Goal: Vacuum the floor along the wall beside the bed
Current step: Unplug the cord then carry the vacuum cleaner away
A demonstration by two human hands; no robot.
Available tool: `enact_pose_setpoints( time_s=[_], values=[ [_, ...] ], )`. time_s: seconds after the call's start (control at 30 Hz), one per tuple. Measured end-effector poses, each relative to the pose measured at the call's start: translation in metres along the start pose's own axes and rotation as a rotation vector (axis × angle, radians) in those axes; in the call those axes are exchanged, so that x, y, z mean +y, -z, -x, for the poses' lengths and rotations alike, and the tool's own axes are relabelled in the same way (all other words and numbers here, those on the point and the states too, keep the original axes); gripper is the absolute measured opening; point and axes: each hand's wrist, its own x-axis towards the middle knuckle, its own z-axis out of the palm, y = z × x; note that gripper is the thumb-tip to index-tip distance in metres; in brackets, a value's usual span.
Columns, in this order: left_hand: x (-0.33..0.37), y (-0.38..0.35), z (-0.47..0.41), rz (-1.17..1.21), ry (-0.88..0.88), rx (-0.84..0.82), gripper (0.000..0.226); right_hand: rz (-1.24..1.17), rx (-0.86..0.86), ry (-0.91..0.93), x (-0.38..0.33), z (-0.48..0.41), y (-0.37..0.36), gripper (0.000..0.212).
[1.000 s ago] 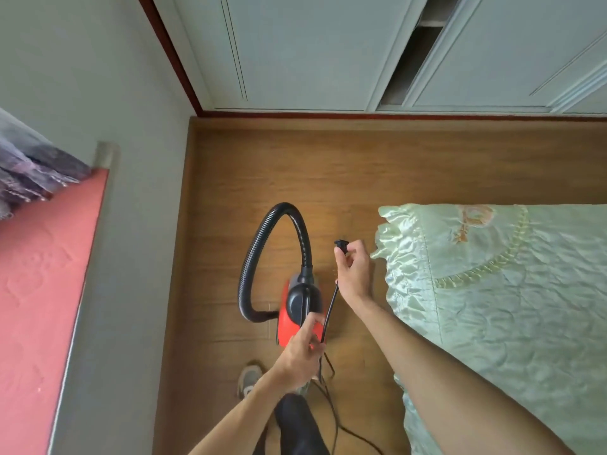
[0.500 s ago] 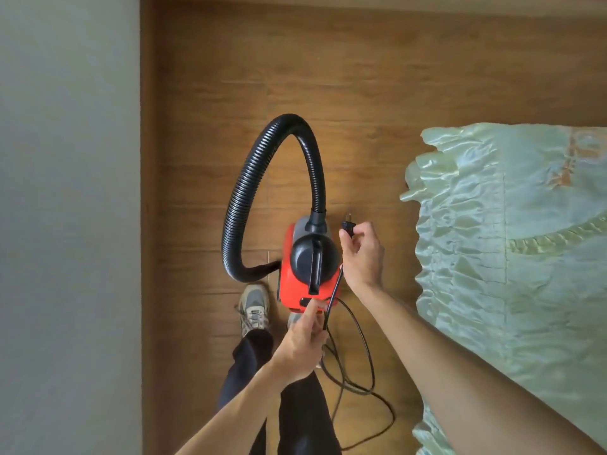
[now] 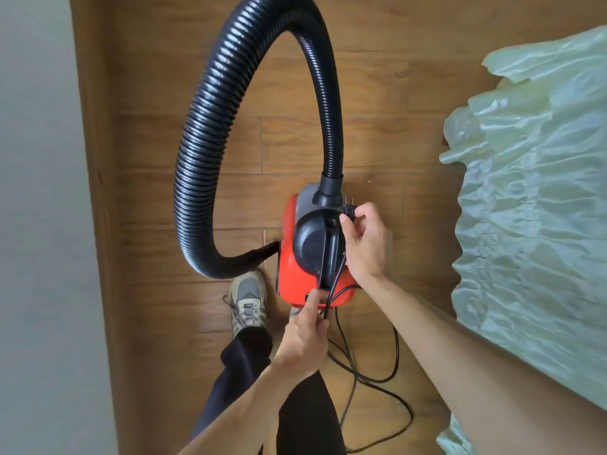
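Observation:
A small red and black vacuum cleaner (image 3: 289,257) hangs over the wooden floor (image 3: 377,93), close below the camera. Its ribbed black hose (image 3: 210,126) loops up and round to the left. My right hand (image 3: 364,241) pinches the black plug (image 3: 348,210) of the power cord beside the vacuum's top. My left hand (image 3: 302,339) pinches the black cord (image 3: 331,290) at the vacuum's rear end. The rest of the cord (image 3: 394,366) trails in loops on the floor below.
A pale wall (image 3: 36,224) with a wooden skirting (image 3: 95,192) runs along the left. The bed with a pale green satin cover (image 3: 532,208) fills the right side. My shoe (image 3: 246,300) and dark trouser leg (image 3: 243,366) stand on the strip of floor between them.
The view has tilted down and closed in on the vacuum. My right hand has brought the plug nearer the vacuum body. The wardrobe and the red bedding have left the view.

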Motion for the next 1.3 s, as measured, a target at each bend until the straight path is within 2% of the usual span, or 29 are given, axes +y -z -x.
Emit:
enact_pose_setpoints(
  time_s=[0.17,0.37,0.5,0.83,1.1,1.3],
  values=[
    [-0.018,-0.008,-0.023,-0.017,-0.003,0.031,0.039,-0.018,-0.006,0.021,0.015,-0.010,-0.021,0.019],
    [-0.034,-0.011,-0.040,-0.004,0.102,0.067,0.021,0.003,-0.003,0.026,0.028,-0.018,-0.040,0.020],
    [-0.038,-0.010,-0.046,-0.023,0.104,0.083,0.013,0.002,0.006,0.050,0.030,-0.020,-0.046,0.020],
    [-0.044,-0.011,-0.059,-0.091,0.096,0.064,0.013,0.009,-0.007,0.027,0.035,-0.023,-0.053,0.023],
    [-0.040,-0.003,-0.057,-0.140,0.105,0.070,0.004,-0.027,-0.010,-0.005,0.036,-0.018,-0.055,0.025],
    [-0.030,0.009,-0.057,-0.138,0.127,0.083,0.009,-0.087,-0.030,-0.026,0.036,-0.009,-0.053,0.025]
  ],
)
